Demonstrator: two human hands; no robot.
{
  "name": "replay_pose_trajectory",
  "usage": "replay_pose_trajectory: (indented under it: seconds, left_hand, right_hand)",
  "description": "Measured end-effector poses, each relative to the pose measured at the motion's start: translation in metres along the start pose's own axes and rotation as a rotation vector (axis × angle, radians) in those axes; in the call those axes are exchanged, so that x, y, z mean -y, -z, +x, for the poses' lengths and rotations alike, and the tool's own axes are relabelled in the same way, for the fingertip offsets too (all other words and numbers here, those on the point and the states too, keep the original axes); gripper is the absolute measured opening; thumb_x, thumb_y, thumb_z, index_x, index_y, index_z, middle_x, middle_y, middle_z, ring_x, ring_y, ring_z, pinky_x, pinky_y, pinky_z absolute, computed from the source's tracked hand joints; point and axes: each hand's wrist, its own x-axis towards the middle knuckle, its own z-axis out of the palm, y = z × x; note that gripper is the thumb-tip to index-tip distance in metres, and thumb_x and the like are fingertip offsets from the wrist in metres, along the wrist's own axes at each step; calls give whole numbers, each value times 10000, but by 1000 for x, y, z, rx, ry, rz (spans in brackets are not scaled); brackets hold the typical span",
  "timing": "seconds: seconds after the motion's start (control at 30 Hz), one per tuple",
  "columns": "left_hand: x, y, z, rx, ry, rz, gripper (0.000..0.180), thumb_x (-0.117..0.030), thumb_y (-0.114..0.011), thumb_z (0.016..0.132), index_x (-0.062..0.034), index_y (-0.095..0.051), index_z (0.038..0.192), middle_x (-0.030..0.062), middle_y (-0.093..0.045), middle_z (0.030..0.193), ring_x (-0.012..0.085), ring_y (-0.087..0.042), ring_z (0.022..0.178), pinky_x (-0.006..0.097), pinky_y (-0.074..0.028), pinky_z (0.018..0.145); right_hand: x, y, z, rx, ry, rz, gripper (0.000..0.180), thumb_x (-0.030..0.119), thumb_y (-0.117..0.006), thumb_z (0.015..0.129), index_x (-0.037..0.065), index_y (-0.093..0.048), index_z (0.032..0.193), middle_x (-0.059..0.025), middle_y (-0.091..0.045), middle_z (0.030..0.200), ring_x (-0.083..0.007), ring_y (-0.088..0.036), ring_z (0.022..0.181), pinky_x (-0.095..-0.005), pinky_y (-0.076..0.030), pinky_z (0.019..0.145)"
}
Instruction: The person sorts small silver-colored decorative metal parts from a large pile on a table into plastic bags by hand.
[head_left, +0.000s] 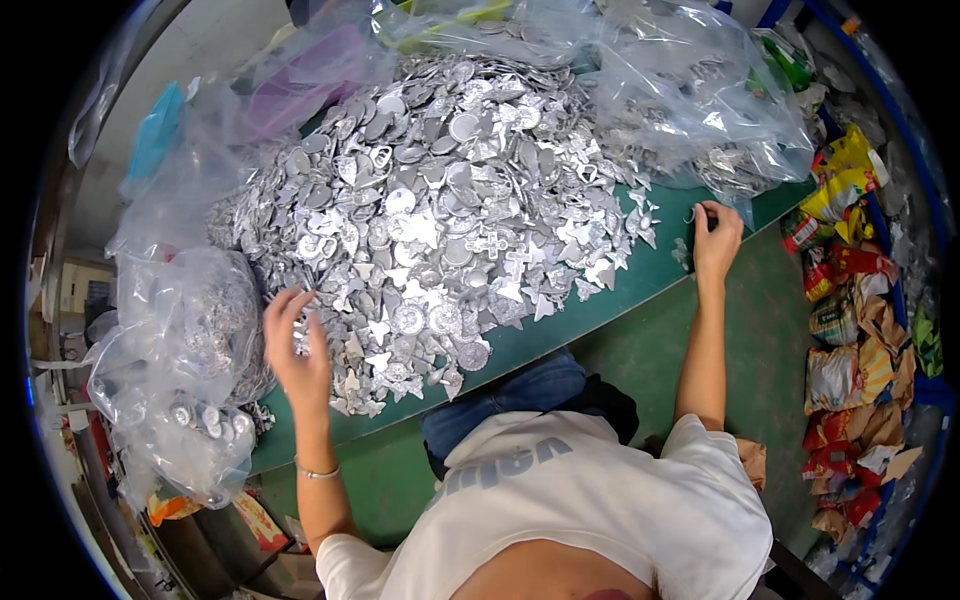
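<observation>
A broad heap of small silver-grey metal charms (440, 210) covers the green tabletop (530, 340); round discs, stars and crosses show among them. Over the heap's left edge is my left hand (297, 345), its fingers curved and apart, slightly blurred, with loose charms below and beside it. My right hand (717, 243) is at the right side of the table, apart from the heap. Its thumb and fingers are drawn together, and whatever lies between them is too small to make out. A few tiny pieces (681, 254) lie on the table beside that hand.
Clear plastic bags of metal pieces stand at the left (200, 330) and far right (700, 100) of the heap. A purple sheet (305, 80) shows behind plastic at the back left. Colourful packets (835, 370) fill a blue-framed rack along the right.
</observation>
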Motion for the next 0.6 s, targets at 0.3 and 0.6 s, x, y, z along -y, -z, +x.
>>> replay_pose_trajectory:
  seconds: [0.3,0.6]
  left_hand:
    - [-12,-105,98,87,-173,-35,450,-76,-599,799,-38,-468,1228,169,-440,1286,332,-426,1180,367,-338,983]
    - [-10,-136,74,262,-313,282,467,-231,-579,801,-77,-459,1226,142,-424,1254,384,-285,1255,577,-229,992]
  right_hand:
    - [152,-15,1,603,307,650,161,53,-604,770,5,-597,924,-128,-597,905,-286,-557,868,-337,-429,775]
    - [228,-84,-16,612,888,440,494,277,-691,715,71,-537,1137,-140,-416,1288,-357,-287,1266,-495,-249,1008]
